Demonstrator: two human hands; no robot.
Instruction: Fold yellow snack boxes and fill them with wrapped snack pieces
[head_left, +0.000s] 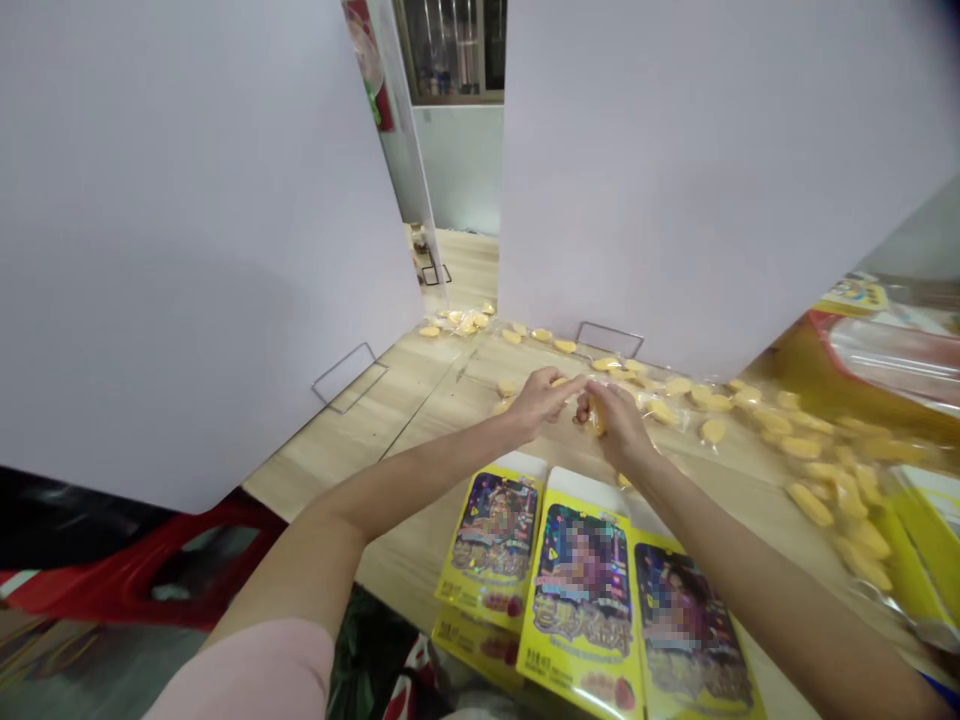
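Over the table, my left hand [541,402] and my right hand [616,418] meet at the fingertips. Both have their fingers closed. A yellow candy in a clear wrapper [597,416] is held in the right hand. Some yellow shows by the left fingers, but whether they grip it I cannot tell. Just below the hands stand open-topped yellow boxes with shiny picture fronts: a left box [487,585], a middle box [577,650] and a right box [694,630], partly under my right forearm. Several wrapped yellow candies [660,411] lie loose beyond my hands.
A larger pile of wrapped candies [847,490] spreads on the right. Beside it are another yellow box [926,540] and a red-rimmed container [885,350]. White panels on wire feet, one left [187,250] and one right [660,180], stand upright on the table [427,400]. A red stool [202,560] is lower left.
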